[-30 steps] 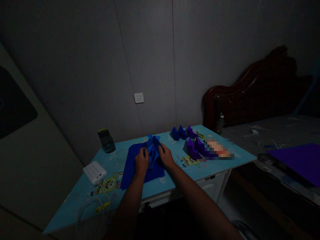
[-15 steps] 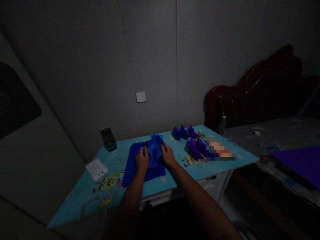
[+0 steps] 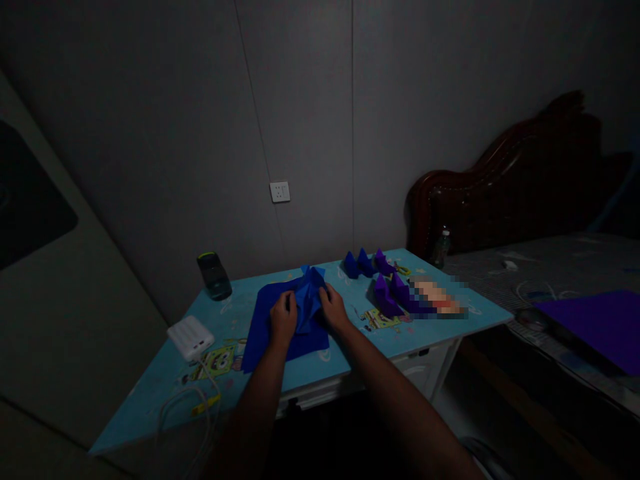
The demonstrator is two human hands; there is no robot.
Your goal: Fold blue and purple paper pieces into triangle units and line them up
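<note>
Between my two hands is a partly folded piece of blue paper (image 3: pixel 308 300), its creased flaps standing up in points. My left hand (image 3: pixel 283 315) pinches its left side, and my right hand (image 3: pixel 333 307) grips its right side. Beneath it, a darker blue sheet (image 3: pixel 260 333) lies flat on the light blue table (image 3: pixel 345 343). To the right of my hands stand purple folded paper boats (image 3: pixel 385 297), with blue paper boats (image 3: pixel 357 265) and another purple boat (image 3: pixel 383 262) farther back.
A dark water bottle (image 3: pixel 215 275) stands at the back left. A white power bank (image 3: pixel 191 338) with a cable (image 3: pixel 213 380) lies at the left. Yellow-handled scissors (image 3: pixel 403 270) rest behind the boats. A bed with a purple sheet (image 3: pixel 595 327) is at the right.
The upright flaps of the blue paper have shifted slightly between my hands, which keep their hold. The whole view has moved a little.
</note>
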